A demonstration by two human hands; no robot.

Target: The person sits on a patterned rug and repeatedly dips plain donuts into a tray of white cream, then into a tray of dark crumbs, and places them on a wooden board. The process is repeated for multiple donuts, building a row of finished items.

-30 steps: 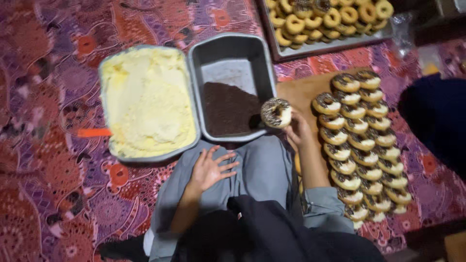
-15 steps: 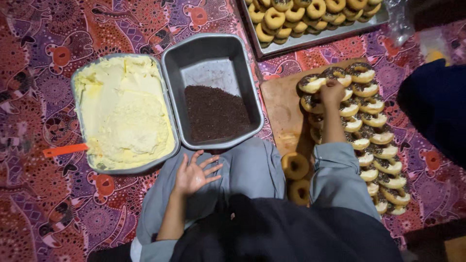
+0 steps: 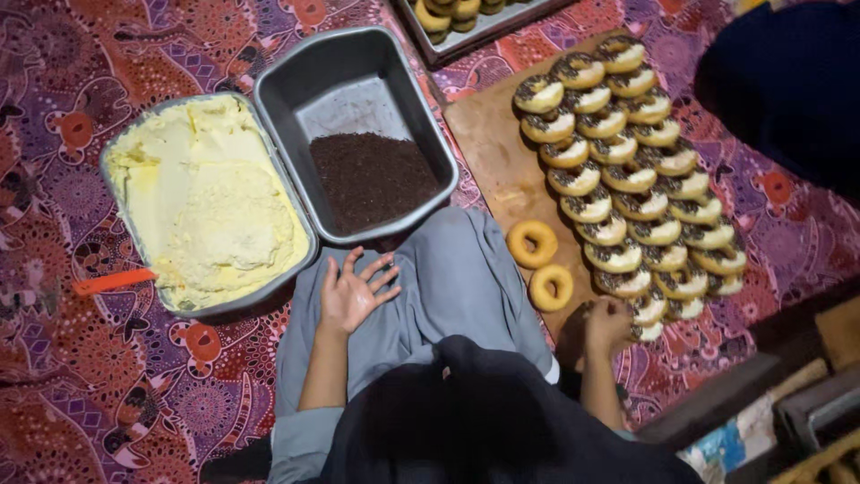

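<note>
1. Far left, an orange spatula handle [image 3: 114, 281] lies on the patterned purple cloth [image 3: 54, 161], its end touching the rim of a grey metal tray of pale yellow cream [image 3: 202, 206].
2. Just right of it, touching edge to edge, sits a second grey tray [image 3: 354, 134] with dark chocolate sprinkles [image 3: 372, 179] heaped in its near half; the far half shows bare metal.
3. Our left hand [image 3: 354, 291] rests palm up on the grey-clad knee [image 3: 448, 287], just below the sprinkle tray. Its fingers are spread wide and hold nothing.
4. Further right, a wooden board [image 3: 488, 148] carries two plain ring doughnuts [image 3: 541, 264] near its lower edge, close together, just beside the coated rows.
5. The coated doughnuts [image 3: 627, 170], cream-topped and sprinkled, stand overlapping in two long rows down the board.
6. Our right hand [image 3: 609, 323] sits at the near end of those rows, fingers curled in, touching the last doughnuts; we cannot tell whether it grips one.
7. At the top edge, another tray of plain doughnuts [image 3: 452, 13] is partly in view.
8. Far right, another person's dark sleeve [image 3: 788, 90] fills the upper corner.
</note>
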